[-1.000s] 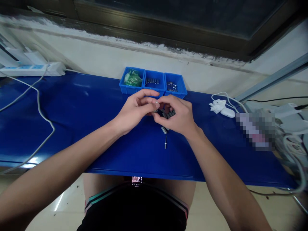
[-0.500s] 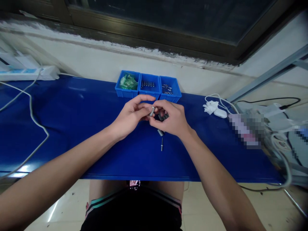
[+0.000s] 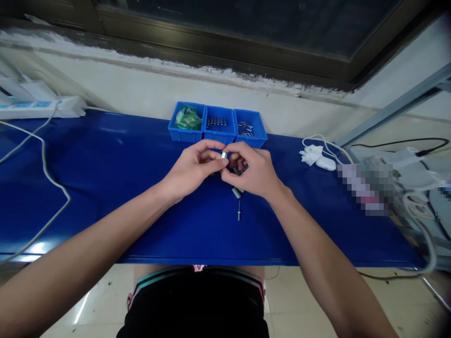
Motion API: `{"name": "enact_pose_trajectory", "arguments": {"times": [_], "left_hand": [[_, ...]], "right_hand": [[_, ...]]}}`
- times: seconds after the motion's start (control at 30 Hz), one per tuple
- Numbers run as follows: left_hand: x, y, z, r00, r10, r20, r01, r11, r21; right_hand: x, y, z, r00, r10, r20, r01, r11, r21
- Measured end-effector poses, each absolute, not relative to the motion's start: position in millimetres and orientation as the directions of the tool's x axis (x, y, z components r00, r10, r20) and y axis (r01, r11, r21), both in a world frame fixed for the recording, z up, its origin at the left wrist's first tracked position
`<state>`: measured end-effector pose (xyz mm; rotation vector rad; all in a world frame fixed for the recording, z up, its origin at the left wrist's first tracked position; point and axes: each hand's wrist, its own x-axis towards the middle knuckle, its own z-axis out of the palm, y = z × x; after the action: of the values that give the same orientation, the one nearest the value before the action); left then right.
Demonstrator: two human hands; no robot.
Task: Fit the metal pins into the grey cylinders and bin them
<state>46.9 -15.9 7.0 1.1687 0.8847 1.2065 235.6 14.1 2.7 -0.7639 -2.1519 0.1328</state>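
Note:
My left hand point(image 3: 192, 169) and my right hand point(image 3: 253, 171) meet above the blue table point(image 3: 123, 188), fingertips pinched together on a small silver cylinder point(image 3: 223, 155). Under my right hand lie several dark metal pieces point(image 3: 243, 167), partly hidden by the fingers. A short metal sleeve point(image 3: 236, 192) and a thin pin point(image 3: 239, 210) lie on the table just in front of my right hand. Behind my hands stand three small blue bins: one with green packets point(image 3: 186, 122), one with dark cylinders point(image 3: 220, 124), one with metal pins point(image 3: 249, 127).
A white power strip point(image 3: 42, 107) sits at the far left, with a white cable point(image 3: 49, 178) looping over the table. A white mouse and crumpled tissue point(image 3: 319, 157) lie to the right. Cables and white devices point(image 3: 416, 188) crowd the right end.
The silver cylinder has turned more upright between my fingertips. My hands have stayed in place; the view shifted slightly.

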Motion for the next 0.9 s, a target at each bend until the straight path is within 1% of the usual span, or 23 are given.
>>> {"name": "enact_pose_trajectory", "arguments": {"times": [0.13,0.33,0.5,0.9], "left_hand": [[47.7,-15.3,5.6,0.15,0.986,0.071,-0.21,-0.038,0.977],[49.1,-12.4,2.4,0.108,0.994,0.003,-0.236,0.023,0.972],[51.9,-13.2,4.0,0.12,0.992,0.026,-0.242,0.004,0.97],[50.5,-14.8,4.4,0.186,0.981,0.052,-0.159,-0.022,0.987]], "right_hand": [[238.0,15.8,1.8,-0.502,0.57,0.651,0.451,0.814,-0.366],[238.6,16.7,1.0,-0.502,0.597,0.626,0.469,0.796,-0.383],[237.6,17.7,0.6,-0.505,0.607,0.613,0.483,0.788,-0.382],[236.8,16.2,1.3,-0.523,0.612,0.593,0.474,0.787,-0.394]]}}
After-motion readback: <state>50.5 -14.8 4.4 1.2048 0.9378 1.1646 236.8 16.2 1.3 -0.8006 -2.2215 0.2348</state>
